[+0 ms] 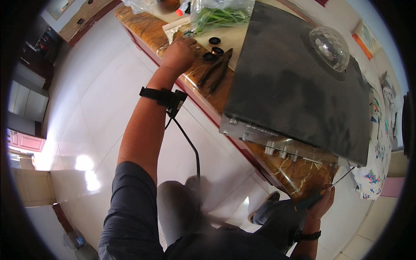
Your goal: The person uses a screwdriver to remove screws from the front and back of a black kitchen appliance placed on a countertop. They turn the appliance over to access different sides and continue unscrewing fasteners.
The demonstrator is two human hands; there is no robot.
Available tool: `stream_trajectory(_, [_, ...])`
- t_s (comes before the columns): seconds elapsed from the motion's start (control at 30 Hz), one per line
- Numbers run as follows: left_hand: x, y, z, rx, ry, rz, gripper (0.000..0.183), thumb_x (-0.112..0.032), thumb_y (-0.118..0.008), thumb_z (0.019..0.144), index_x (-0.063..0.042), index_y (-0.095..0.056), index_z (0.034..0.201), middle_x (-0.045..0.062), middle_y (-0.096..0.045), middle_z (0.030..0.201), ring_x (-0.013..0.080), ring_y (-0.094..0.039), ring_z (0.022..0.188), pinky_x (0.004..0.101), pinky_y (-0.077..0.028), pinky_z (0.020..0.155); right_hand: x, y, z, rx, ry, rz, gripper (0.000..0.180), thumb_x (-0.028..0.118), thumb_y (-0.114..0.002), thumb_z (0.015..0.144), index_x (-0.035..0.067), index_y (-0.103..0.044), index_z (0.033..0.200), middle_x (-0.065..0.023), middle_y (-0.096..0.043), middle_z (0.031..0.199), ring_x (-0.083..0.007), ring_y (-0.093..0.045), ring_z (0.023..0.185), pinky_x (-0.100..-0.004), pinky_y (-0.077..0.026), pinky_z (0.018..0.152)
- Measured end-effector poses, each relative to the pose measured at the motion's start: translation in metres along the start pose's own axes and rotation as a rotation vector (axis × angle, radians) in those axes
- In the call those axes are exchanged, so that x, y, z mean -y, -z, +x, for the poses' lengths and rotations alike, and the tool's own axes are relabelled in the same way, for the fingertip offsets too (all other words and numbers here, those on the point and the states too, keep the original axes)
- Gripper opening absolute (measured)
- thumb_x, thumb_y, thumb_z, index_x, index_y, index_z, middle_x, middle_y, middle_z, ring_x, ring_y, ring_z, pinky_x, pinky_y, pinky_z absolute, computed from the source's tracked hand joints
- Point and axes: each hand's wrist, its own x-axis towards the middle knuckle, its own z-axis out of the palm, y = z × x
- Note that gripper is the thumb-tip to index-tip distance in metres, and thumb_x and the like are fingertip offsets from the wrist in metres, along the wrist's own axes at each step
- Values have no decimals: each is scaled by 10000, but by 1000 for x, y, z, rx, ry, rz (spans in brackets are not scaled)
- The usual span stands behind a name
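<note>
A black metal amplifier with knobs along its front lies on a brown marble-patterned tabletop. At the table's near right corner my right hand grips a screwdriver by its dark handle; the shaft points up to the amplifier's front right corner. My left hand rests at the table's left edge, beside a small round part; whether its fingers hold anything is hidden. To its right are several round black pieces and dark pliers.
A clear faceted dome lamp stands on the amplifier. Green vegetables in a plastic bag lie at the back of the table. A cable hangs from the strapped device on my left wrist. Patterned fabric lies beyond the amplifier's right side.
</note>
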Motion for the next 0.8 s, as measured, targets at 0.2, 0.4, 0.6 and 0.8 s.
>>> stream_trajectory(0.2, [-12,-4,18,141,114,138,304,-221,-503,948,-86,-719,1115,210,-641,1227,381,-646,1134,480,-531,960,-9,13,2,89,50,-45,314,250,-434,1075,-1,-600,1165,-55,-626,1076,-145,-549,992,-301,-457,871])
stream_trajectory(0.4, [-11,-9,19,137,97,120,279,-241,-545,932,-86,-729,1074,192,-661,1171,382,-664,1080,491,-537,917,-8,8,1,76,73,-48,297,231,-428,1076,5,-608,1139,-40,-625,1051,-127,-540,977,-284,-441,867])
stream_trajectory(0.6, [-6,-14,14,-12,45,-20,251,-261,-623,885,-92,-718,1046,196,-701,1061,387,-687,977,490,-541,858,-3,3,-1,57,57,-14,245,205,-448,1067,19,-605,1098,-24,-608,1016,-120,-524,955,-274,-430,856])
stream_trajectory(0.8, [-14,23,-17,-225,139,-372,257,-216,-681,879,3,-690,1014,152,-745,903,275,-735,827,377,-566,748,-1,-2,-1,7,74,-50,224,212,-463,1071,30,-586,1027,-2,-566,943,-96,-487,889,-264,-416,795])
